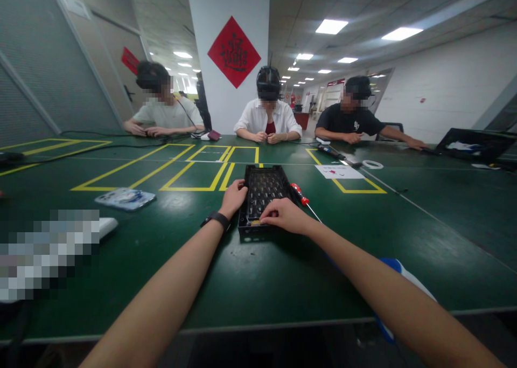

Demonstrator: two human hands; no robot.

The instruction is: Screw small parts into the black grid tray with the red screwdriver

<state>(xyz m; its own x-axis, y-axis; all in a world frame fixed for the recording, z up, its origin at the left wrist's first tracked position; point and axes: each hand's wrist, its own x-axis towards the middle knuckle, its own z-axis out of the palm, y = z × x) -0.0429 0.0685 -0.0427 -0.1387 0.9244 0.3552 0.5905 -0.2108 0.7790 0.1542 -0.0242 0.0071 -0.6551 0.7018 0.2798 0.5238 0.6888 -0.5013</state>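
On your counter [161, 222], the case [264, 182] sits ahead, likely for two-handed reach; your left hand [235, 196], half-curled, meets its rim, seemingly steadying it, grip unclear; your right hand [285, 215] bunches its fingertips at the near end; the screwdriver [298, 191] lies beside; whether you pinch the yellow piece [255, 222], I cannot tell

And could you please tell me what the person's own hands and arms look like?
Both the left hand and the right hand are bare, without gloves. No sleeve shows on either forearm. The left wrist wears a black band, perhaps a watch, with no readable marking; nothing worn shows on the right wrist. No cables run along the arms.
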